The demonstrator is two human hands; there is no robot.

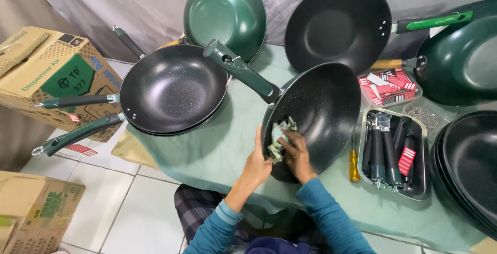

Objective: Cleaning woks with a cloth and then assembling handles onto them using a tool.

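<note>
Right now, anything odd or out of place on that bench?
Little stands out. The black pan is tipped on its edge, the left hand steadying its rim while the right hand presses a crumpled cloth inside. A yellow-handled screwdriver lies loose beside the metal tray.

A dark non-stick wok (316, 114) stands tilted on its edge on the green-covered tabletop (217, 150), its speckled black bowl facing the camera and its lower rim toward the person. Its dark green handle (240, 70), with a hanging hole near the end, juts up and to the left from the rim. Inside the bowl, at its lower left, sits a crumpled, pale green-and-white cloth (279, 139). The right hand (297, 155) presses the cloth against the wok's inner surface, while the left hand (257, 163) grips the rim just beside it.
</note>
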